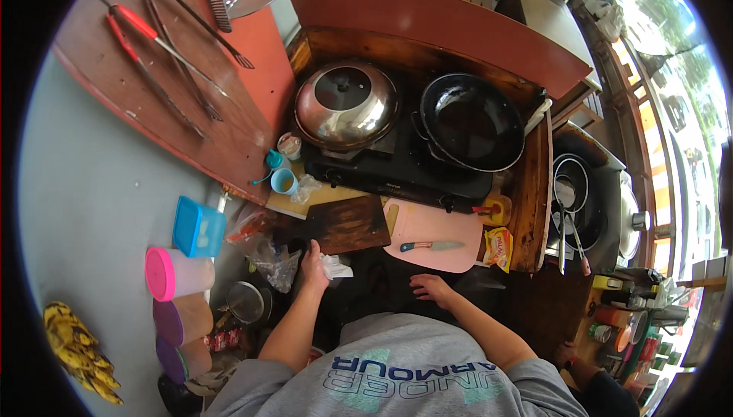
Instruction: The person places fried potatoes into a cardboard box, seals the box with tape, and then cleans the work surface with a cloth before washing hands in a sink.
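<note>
My left hand (314,266) is closed around a crumpled white tissue (336,266), its fingertips by the near edge of a dark wooden board (348,224). Whether they touch the board I cannot tell. My right hand (433,289) holds nothing, its fingers loosely apart, just short of a pink cutting board (435,222). On that pink board lies a knife (432,246) with a dark blue handle pointing left.
Behind the boards, a black two-burner stove (397,184) carries a lidded steel pan (336,123) and a black wok (473,123). A blue cup (284,182) stands left, a yellow-red packet (498,249) right. Tongs (137,43) hang left; another person's arm (584,371) shows lower right.
</note>
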A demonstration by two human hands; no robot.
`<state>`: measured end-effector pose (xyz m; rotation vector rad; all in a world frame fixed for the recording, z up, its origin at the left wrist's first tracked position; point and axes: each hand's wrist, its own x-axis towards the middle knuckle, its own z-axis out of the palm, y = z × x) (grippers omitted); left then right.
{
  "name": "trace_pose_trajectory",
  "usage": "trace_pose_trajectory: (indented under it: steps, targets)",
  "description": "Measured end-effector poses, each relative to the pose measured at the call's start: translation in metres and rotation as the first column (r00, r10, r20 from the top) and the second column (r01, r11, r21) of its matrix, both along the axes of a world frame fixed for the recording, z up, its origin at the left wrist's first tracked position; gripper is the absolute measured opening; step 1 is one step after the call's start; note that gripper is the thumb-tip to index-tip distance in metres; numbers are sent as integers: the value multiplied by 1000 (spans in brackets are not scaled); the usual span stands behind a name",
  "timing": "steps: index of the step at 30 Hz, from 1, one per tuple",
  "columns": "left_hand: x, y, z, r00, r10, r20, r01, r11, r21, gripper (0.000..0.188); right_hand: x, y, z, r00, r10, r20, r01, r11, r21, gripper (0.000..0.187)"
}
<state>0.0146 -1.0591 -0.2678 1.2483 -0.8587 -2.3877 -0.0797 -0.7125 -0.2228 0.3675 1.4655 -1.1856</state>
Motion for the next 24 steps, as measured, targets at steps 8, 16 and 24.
trace_pose_trajectory:
  steps: [8,16,24]
  targets:
    - [15,92,89,995,85,-53,-94,977,-193,35,9,-29,52,898,430,-96,-440,869,-228,62]
    - [35,175,139,985,0,-171,-9,998,-55,30,23,-40,64,976,-171,136,219,737,-640,55]
    - [126,169,140,720,-484,497,679,346,-647,25,10,28,83,919,-378,107,363,711,-602,35]
